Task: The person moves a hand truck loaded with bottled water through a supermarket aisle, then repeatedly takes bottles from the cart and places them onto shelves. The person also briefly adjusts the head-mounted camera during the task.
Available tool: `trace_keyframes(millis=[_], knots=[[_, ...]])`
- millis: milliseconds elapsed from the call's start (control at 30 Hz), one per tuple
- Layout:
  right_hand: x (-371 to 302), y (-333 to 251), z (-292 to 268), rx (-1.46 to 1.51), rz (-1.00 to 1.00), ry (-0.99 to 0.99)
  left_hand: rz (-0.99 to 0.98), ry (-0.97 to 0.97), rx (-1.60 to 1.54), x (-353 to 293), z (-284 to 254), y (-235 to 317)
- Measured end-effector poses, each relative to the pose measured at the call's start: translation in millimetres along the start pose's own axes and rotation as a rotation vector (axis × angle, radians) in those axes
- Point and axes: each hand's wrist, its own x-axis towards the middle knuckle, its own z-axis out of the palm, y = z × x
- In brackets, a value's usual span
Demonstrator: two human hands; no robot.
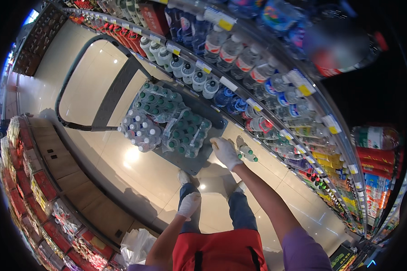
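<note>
My right hand [225, 153], in a white glove, reaches past the near end of a platform trolley [193, 165]. Its fingers are curled in, and nothing shows in them. Just right of it, a few clear green-capped bottles [248, 153] are on the floor. My left hand [189, 205], also white-gloved, rests at my left knee; its fingertips are hidden. On the trolley are a near plastic-wrapped pack of green-capped bottles [186, 132], another green-capped pack [156, 100] behind it, and a white-capped pack [140, 130] on the left.
The trolley's black handle frame [111, 97] stands at the far left. Along the right runs a shelf [253, 105] of drink bottles. Brown cabinets [65, 165] topped with packaged goods line the left. A clear plastic bag [138, 246] is by my left forearm. Tiled floor [126, 180] lies between.
</note>
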Motion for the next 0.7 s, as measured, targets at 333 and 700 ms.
trace_keyframes(millis=[333, 700], knots=[[176.1, 57.8, 133.3, -0.259, 0.177, -0.094, -0.007, 0.075, -0.088, 67.8, -86.2, -51.6], [109.5, -31.1, 10.7, -0.13, -0.026, 0.375, 0.167, 0.134, -0.343, 93.9, -127.5, 35.5]])
